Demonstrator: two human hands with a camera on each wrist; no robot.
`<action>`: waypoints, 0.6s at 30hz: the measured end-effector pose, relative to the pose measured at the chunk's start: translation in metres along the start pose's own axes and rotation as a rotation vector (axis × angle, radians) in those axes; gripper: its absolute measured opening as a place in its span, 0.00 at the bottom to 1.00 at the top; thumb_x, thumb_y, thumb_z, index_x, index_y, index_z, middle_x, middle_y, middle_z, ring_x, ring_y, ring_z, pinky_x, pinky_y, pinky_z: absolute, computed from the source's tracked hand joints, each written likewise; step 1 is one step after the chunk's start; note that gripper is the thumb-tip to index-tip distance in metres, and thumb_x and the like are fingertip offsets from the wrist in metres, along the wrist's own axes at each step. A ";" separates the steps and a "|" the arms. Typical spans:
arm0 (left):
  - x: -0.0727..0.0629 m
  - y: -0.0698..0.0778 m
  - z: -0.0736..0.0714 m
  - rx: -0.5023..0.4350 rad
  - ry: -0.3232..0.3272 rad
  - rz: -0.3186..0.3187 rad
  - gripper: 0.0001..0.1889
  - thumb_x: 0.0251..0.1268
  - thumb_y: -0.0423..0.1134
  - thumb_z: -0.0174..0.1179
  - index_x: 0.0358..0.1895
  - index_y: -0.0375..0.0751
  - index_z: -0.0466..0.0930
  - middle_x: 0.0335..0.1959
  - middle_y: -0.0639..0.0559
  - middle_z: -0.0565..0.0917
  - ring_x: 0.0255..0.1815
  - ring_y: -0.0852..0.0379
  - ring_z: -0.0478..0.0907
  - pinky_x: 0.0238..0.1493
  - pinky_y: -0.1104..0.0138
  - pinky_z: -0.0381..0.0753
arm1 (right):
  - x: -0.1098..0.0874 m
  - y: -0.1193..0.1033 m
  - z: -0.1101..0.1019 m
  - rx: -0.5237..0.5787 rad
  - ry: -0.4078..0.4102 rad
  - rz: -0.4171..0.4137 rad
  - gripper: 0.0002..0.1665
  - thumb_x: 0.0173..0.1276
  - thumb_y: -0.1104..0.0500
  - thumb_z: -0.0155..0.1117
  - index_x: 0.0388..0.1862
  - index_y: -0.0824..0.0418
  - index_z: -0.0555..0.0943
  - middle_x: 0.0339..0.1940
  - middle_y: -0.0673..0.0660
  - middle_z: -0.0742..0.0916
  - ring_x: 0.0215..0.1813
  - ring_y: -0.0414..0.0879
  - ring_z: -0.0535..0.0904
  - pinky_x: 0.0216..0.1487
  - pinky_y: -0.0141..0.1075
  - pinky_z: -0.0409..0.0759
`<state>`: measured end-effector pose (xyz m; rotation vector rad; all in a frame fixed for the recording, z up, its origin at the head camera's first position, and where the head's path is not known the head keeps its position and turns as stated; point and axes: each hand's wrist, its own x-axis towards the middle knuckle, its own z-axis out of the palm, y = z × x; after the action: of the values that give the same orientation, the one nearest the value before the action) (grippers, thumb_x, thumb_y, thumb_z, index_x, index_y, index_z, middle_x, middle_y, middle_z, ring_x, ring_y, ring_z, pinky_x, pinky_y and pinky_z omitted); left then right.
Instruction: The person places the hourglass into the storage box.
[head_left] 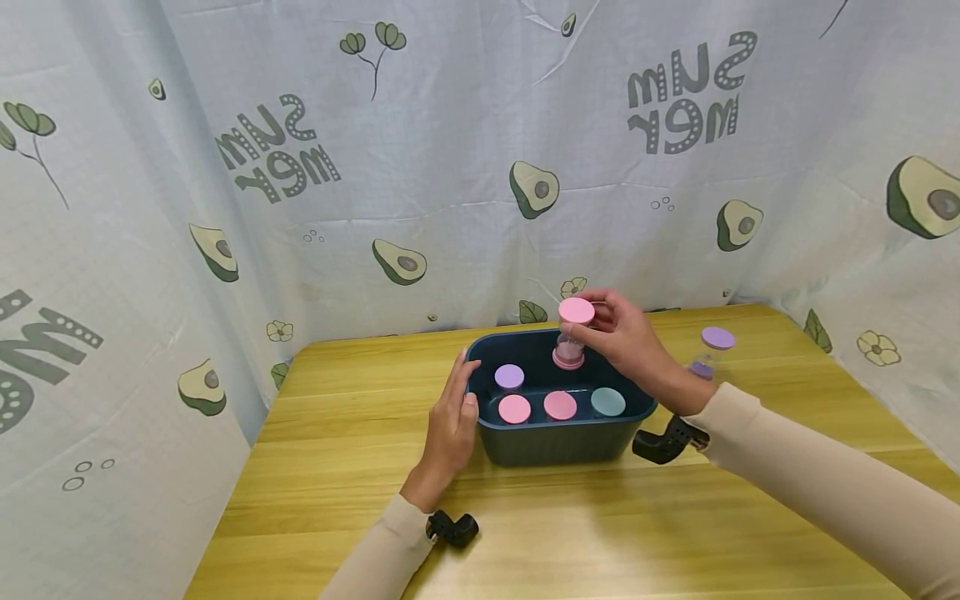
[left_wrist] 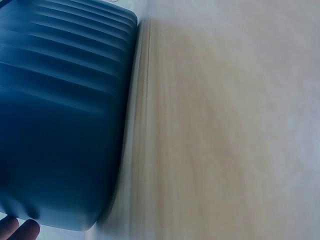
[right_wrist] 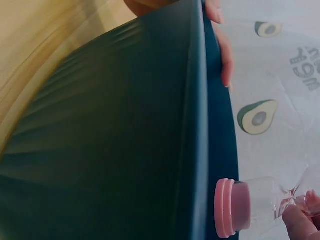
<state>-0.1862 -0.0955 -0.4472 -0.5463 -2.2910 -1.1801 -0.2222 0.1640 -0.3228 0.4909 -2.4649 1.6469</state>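
Note:
My right hand (head_left: 626, 337) pinches a pink-capped hourglass (head_left: 568, 350) near its upper end, over the back part of a dark blue-green plastic bin (head_left: 555, 443). Pink sand shows in the hourglass's lower bulb in the right wrist view. My left hand (head_left: 452, 421) rests against the bin's left end, fingers extended along the wall and rim. Inside the bin stand a purple-capped hourglass (head_left: 509, 377), two pink-capped ones, left (head_left: 514, 409) and middle (head_left: 560, 406), and a teal-capped one (head_left: 608, 402). Mostly their caps show. In the left wrist view only fingertips (left_wrist: 26, 231) appear at the bin's edge.
A purple-capped hourglass (head_left: 717, 338) with purple sand stands on the wooden table (head_left: 337, 433) right of the bin, partly hidden by my right wrist. A white curtain (head_left: 450, 167) printed with avocados hangs behind the table and along its sides.

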 end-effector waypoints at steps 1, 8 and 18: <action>0.000 0.000 0.000 -0.002 -0.001 -0.001 0.26 0.70 0.42 0.37 0.71 0.49 0.62 0.77 0.50 0.55 0.74 0.52 0.57 0.66 0.53 0.65 | 0.000 0.001 0.001 -0.002 -0.003 -0.002 0.34 0.64 0.57 0.68 0.64 0.67 0.66 0.59 0.66 0.80 0.58 0.56 0.78 0.56 0.31 0.76; 0.000 -0.002 0.000 -0.006 0.002 0.009 0.26 0.70 0.42 0.36 0.71 0.49 0.62 0.77 0.56 0.53 0.74 0.53 0.57 0.66 0.54 0.65 | 0.000 0.006 0.007 0.025 -0.025 -0.017 0.33 0.63 0.58 0.68 0.62 0.67 0.66 0.57 0.66 0.81 0.57 0.57 0.79 0.54 0.30 0.76; 0.001 -0.002 0.001 -0.006 0.003 0.015 0.26 0.70 0.43 0.35 0.71 0.48 0.62 0.77 0.56 0.53 0.74 0.53 0.57 0.66 0.54 0.66 | 0.000 0.016 0.014 0.040 -0.065 0.014 0.32 0.63 0.56 0.69 0.61 0.66 0.66 0.55 0.65 0.82 0.53 0.55 0.81 0.54 0.34 0.78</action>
<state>-0.1881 -0.0958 -0.4482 -0.5631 -2.2780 -1.1795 -0.2273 0.1568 -0.3425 0.5414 -2.4910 1.7149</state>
